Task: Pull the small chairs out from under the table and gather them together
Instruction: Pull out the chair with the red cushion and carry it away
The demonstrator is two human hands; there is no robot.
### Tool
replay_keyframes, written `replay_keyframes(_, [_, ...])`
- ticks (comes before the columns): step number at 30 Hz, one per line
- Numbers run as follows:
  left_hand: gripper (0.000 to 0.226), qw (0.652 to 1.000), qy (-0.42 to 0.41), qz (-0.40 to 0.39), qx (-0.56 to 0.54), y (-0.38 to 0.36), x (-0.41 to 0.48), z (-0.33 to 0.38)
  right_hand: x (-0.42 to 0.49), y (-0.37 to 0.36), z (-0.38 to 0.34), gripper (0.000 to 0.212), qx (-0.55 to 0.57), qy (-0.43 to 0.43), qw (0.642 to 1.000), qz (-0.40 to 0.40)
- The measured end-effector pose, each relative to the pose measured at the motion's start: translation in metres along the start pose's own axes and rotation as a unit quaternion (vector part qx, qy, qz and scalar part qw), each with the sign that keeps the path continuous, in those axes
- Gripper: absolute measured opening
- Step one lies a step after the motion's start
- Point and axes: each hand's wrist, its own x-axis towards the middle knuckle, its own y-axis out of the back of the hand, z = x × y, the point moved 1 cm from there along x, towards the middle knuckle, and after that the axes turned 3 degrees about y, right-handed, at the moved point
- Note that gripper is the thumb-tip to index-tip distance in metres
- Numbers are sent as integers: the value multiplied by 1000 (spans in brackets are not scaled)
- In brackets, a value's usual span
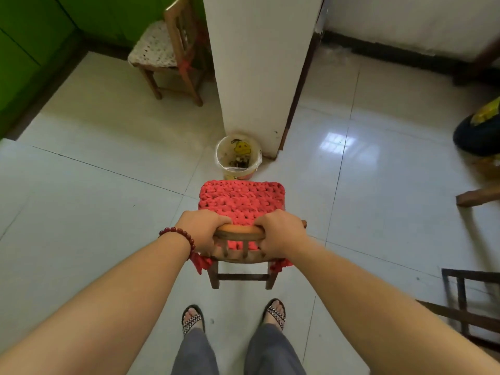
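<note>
While the pale tiled floor [94, 185] fills most of the view, a white wall pillar [257, 63] stands at its middle, and a wooden chair with a white crocheted seat [162, 50] sits to the pillar's left, by the green wall. Directly in front of the person's feet stands the small chair with the red knitted cushion [240, 201], out in the open on the floor. Its backrest is toward the person and its seat faces away, toward the pillar, so it runs front to back along the line of sight. The left hand [203, 231] and the right hand [281, 234] each have their grip closed around the curved wooden top rail of that backrest, one at each end. Dark wooden frames at the right edge may be more furniture; they are cut off. Just beyond the seat, at the pillar's foot, stands a lined yellow bucket [238, 158] with dark scraps at its bottom. A red bead bracelet [181, 236] circles the left wrist.
</note>
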Motion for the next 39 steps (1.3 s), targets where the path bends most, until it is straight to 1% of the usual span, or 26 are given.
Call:
replay_keyframes(3, [22, 1000, -17, 14, 3, -8, 7, -25, 18, -14, -11, 14, -11, -9, 1000, 4])
replay_keyframes(7, [22, 999, -33, 22, 9, -21, 12, -58, 38, -37, -30, 18, -21, -16, 999, 37])
replay_keyframes(12, [36, 998, -39, 33, 39, -38, 17, -93, 54, -62, -54, 15, -38, -49, 997, 54])
replay_keyframes(16, [42, 998, -43, 26, 50, -52, 20, -117, 67, -85, -69, 21, -46, -58, 996, 54])
replay_keyframes(20, [45, 998, -38, 15, 47, -66, 18, -135, 77, -106, -80, 27, -27, -69, 996, 58])
replay_keyframes(24, [44, 998, -39, 16, 46, -79, 12, -147, 84, -126, -90, 26, -27, -76, 995, 66])
replay_keyframes(28, [39, 997, -45, 31, 53, -92, 4, -155, 84, -143, -95, 15, -29, -71, 994, 81])
replay_keyframes(32, [36, 998, -38, 29, 51, -98, -3, -156, 82, -150, -102, 20, -34, -75, 995, 64])
replay_keyframes(39, [34, 996, -43, 45, 65, -113, -10, -150, 72, -158, -105, 9, -66, -92, 993, 30])
